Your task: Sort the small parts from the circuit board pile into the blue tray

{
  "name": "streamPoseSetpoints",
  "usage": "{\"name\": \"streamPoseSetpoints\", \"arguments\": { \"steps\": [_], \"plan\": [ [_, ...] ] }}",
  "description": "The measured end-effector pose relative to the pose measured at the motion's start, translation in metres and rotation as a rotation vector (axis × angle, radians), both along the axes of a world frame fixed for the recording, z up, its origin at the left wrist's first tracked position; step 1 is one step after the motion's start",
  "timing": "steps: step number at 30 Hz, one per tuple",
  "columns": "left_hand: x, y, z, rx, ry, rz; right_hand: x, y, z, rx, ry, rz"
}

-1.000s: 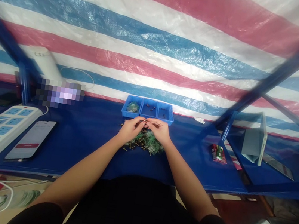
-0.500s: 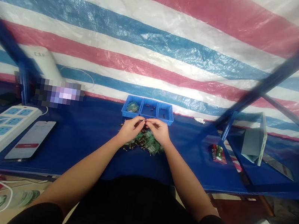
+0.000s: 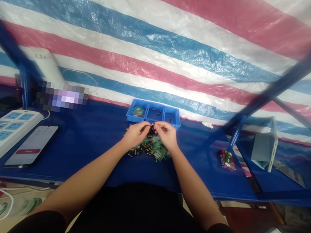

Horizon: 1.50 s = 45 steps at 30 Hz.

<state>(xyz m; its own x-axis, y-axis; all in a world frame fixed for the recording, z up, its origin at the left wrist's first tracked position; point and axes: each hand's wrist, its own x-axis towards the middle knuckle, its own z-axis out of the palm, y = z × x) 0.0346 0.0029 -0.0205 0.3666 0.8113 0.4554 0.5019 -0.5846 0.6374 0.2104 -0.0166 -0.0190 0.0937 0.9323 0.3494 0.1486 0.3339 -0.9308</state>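
Pinching a small dark part [image 3: 153, 127] at the near edge of the tray [image 3: 132, 119], fingertip to fingertip. Left hand [image 3: 136, 132] and right hand [image 3: 166, 135] both have a thumb-and-finger grip closed on it; too small to tell what it is, or which side bears more of it. Two-sided pinch makes sense: probably steadies something that tiny and lets either hand turn it. Wrists sit low over the pile [image 3: 155, 147] of green pieces and brass-looking bits, just in front of the tray, so a dropped part would likely land back among its own kind and the reach stays short. Tray has three bays, dividers presumably there to stop kinds mixing: greenish pieces in its left bay, a few small bits in the middle, dark slivers in the right. Phone [image 3: 32, 146] and power strip [image 3: 1, 139] lie well left of the tray, red box [image 3: 227, 160] well right of it, all on the table [image 3: 96, 134] and clear of both forearms, which looks sensible for elbow room.
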Motion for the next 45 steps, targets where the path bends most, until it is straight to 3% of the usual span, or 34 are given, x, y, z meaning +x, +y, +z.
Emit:
{"name": "streamPoseSetpoints", "arguments": {
  "steps": [6,13,16,19,23,27,34,37,40,45],
  "plan": [
    [0.000,0.001,0.000,0.020,0.041,0.023,0.004,0.008,-0.004,-0.093,0.079,-0.010],
    [0.000,0.000,0.001,0.022,0.040,0.022,0.009,0.018,-0.011,-0.064,0.143,0.073],
    [0.000,0.001,0.001,0.029,0.057,0.049,0.012,0.016,-0.013,-0.070,0.006,0.038],
    [-0.001,0.003,-0.001,0.038,0.066,0.109,0.018,0.012,-0.011,-0.012,-0.268,-0.010],
    [-0.002,0.006,-0.003,0.035,0.041,0.150,0.028,0.006,-0.001,0.017,-0.577,0.157],
    [-0.002,0.006,-0.004,0.040,0.031,0.132,0.030,0.001,0.007,0.047,-0.722,0.374],
    [-0.001,0.005,-0.005,0.025,0.047,0.119,0.024,0.004,0.004,0.124,-0.783,0.374],
    [-0.004,0.005,0.000,-0.022,0.085,0.008,0.024,0.005,0.004,0.156,-0.773,0.377],
    [-0.011,0.008,0.008,-0.050,0.182,-0.248,0.023,0.005,0.002,0.167,-0.760,0.318],
    [-0.022,0.011,0.017,-0.096,0.231,-0.355,0.022,0.007,-0.005,0.135,-0.718,0.207]
  ]
}}
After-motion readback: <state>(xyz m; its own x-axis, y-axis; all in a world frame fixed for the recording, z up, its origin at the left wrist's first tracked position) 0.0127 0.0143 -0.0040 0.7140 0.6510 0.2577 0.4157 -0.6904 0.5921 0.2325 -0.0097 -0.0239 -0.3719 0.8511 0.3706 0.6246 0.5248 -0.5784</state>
